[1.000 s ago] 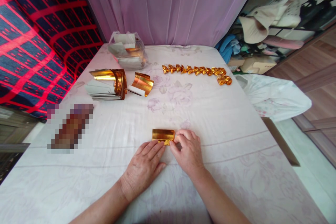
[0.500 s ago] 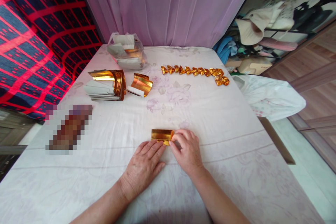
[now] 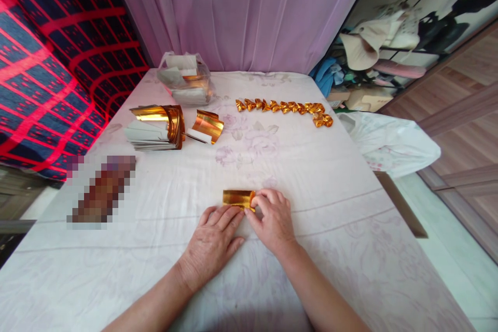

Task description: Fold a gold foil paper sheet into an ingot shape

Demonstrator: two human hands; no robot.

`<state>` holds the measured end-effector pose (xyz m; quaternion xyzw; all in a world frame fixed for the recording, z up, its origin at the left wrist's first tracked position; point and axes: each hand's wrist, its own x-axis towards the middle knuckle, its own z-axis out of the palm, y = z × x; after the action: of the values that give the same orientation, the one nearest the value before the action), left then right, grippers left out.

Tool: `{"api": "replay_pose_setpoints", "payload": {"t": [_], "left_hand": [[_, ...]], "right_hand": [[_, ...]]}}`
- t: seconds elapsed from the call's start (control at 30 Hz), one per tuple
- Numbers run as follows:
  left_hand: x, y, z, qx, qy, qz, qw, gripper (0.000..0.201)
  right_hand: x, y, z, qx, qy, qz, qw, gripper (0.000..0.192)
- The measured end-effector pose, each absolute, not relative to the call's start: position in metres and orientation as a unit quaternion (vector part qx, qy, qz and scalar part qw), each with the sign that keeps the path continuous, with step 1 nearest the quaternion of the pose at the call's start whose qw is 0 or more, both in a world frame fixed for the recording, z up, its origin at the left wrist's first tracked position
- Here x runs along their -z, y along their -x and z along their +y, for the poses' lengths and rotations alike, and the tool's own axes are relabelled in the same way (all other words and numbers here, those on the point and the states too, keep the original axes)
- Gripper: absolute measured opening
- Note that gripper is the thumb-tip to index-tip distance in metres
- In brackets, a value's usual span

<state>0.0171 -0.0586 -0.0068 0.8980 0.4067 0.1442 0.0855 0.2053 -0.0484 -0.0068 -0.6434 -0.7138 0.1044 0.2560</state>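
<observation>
A small folded gold foil paper [image 3: 237,198] lies on the white flowered cloth [image 3: 319,187] in front of me. My left hand [image 3: 213,241] rests flat with its fingertips pressing the paper's near edge. My right hand [image 3: 272,220] pinches the paper's right end between thumb and fingers. A stack of gold and white sheets [image 3: 155,127] sits at the far left, with a curled gold sheet [image 3: 208,125] beside it. A row of folded gold pieces [image 3: 284,108] lies along the far side.
A clear plastic bag of paper [image 3: 187,83] stands at the back left by the purple curtain [image 3: 241,10]. A blurred dark object [image 3: 101,189] lies at the left. A red and blue checked cloth [image 3: 46,62] hangs left; cluttered shelves [image 3: 389,46] stand right.
My right hand's fingers have slid slightly left along the gold paper's right end. The left hand stays pressed on it. The view has shifted a little.
</observation>
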Motion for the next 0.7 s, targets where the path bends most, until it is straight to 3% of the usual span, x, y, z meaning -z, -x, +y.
{"api": "replay_pose_setpoints", "payload": {"t": [0.27, 0.53, 0.7], "left_hand": [[0.006, -0.015, -0.058, -0.139, -0.903, 0.402, 0.058, 0.041], [0.007, -0.017, -0.058, -0.154, -0.902, 0.401, 0.045, 0.041], [0.006, -0.017, -0.059, -0.148, -0.904, 0.4, 0.038, 0.041]], "right_hand": [[0.015, -0.218, -0.047, -0.142, 0.61, -0.73, 0.273, 0.005], [0.016, -0.233, -0.051, -0.125, 0.551, -0.771, 0.294, 0.024], [0.008, -0.219, -0.074, -0.035, 0.583, -0.788, 0.195, 0.036]]}}
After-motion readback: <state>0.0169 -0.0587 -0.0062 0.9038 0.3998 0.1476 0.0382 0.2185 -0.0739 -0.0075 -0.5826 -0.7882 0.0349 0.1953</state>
